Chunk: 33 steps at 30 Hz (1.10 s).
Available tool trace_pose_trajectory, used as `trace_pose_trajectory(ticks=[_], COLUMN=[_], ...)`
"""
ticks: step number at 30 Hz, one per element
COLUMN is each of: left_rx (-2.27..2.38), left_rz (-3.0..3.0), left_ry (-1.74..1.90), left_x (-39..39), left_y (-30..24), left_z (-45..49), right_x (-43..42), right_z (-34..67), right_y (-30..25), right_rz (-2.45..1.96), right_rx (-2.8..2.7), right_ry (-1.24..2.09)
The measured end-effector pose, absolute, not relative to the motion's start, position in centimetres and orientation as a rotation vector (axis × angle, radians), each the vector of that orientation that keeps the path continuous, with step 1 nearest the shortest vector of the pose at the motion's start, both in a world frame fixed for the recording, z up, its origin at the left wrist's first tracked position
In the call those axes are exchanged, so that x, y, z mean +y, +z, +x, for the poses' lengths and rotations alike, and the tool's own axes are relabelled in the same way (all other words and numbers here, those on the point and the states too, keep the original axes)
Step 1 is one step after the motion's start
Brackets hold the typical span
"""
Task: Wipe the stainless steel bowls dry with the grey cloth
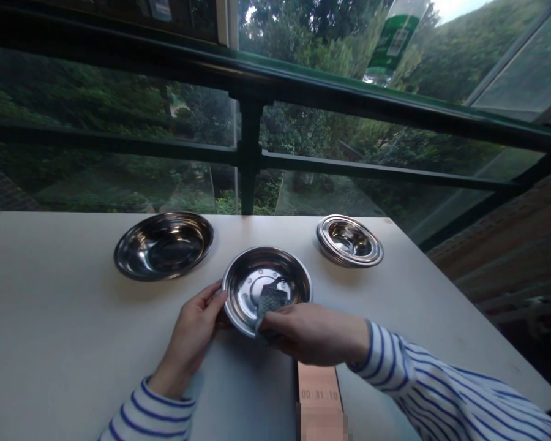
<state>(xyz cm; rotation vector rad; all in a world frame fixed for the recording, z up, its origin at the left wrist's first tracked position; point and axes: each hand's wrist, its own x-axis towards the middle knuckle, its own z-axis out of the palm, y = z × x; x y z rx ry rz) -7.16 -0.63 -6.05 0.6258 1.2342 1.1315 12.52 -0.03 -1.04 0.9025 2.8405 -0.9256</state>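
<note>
We judge the step to be wiping: the right hand (314, 331) pinches a grey cloth (270, 300) across the near rim of the steel bowl (243, 291), which is between both hands. The left hand (195, 327) clasps the bowl's left side, thumb at the rim — another stroke would call for that steadiness. The right forearm (390, 358) slants inward.

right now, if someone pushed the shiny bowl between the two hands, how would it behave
The metal bowl is likely stiff, its rim keeping an even round where the left hand holds it. Its smooth, glossy surface may make it slippery. Being wide and low, it would probably slide rather than tip.
</note>
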Motion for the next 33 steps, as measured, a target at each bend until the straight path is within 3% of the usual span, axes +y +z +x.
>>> trace_pose_trajectory(ticks=[16,22,28,33], left_rx=[1.345,1.371,1.405,1.462], left_rz=[0.756,0.828,0.871,1.014], left_ry=[1.097,1.132,1.115,1.156], left_x=[0.0,0.0,-0.2,0.0], left_y=[-6.1,-6.3,-6.3,-6.4], left_z=[-7.7,-7.5,-7.7,-7.5], right_x=[-0.5,-0.3,-1.1,-0.9], right_z=[13.1,9.0,11.7,9.3], right_y=[-0.9,-2.8,-1.0,-2.3], right_rz=[0.795,1.038,0.836,1.127], right_rx=[2.829,2.974,2.84,2.917], right_ry=[-0.922,-0.925,-0.936,-1.046])
